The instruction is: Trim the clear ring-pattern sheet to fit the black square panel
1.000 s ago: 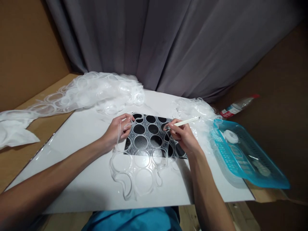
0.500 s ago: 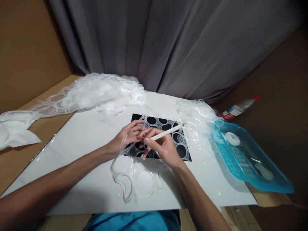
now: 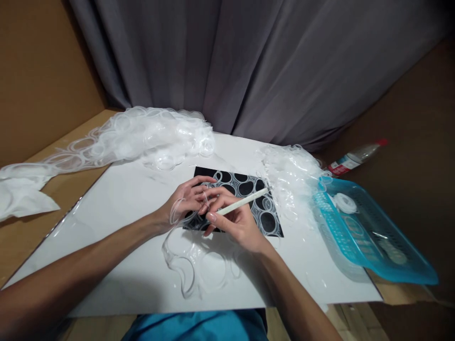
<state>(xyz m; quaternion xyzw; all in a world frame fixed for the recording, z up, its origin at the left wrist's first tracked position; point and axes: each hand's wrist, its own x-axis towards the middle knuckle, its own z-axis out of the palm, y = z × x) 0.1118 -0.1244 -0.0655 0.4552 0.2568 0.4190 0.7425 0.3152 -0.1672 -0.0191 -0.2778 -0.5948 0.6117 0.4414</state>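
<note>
My left hand [image 3: 186,201] is over the left part of a black sheet [image 3: 268,221] patterned with pale rings. A thin translucent white cord [image 3: 174,215] loops round its thumb and runs between the fingers, which are closed on it. From there the cord trails down to a translucent ring-patterned piece [image 3: 194,255] lying on the white tabletop. A slim white pen-like stick [image 3: 245,201] is gripped in my right hand [image 3: 238,222], its far end pointing up and right. The right fingertips meet the left ones; the stick's near tip is hidden there.
A heap of translucent ring-patterned material [image 3: 149,135] covers the back left of the white table [image 3: 117,222], another white heap [image 3: 291,180] the right. A blue plastic basket [image 3: 377,274] at right holds a white roll [image 3: 344,203]. Behind it lies a bottle [image 3: 355,158].
Both hands have shifted slightly left, and the stick has moved a little left and down with my right hand. The cord loop at the left thumb has changed shape.
</note>
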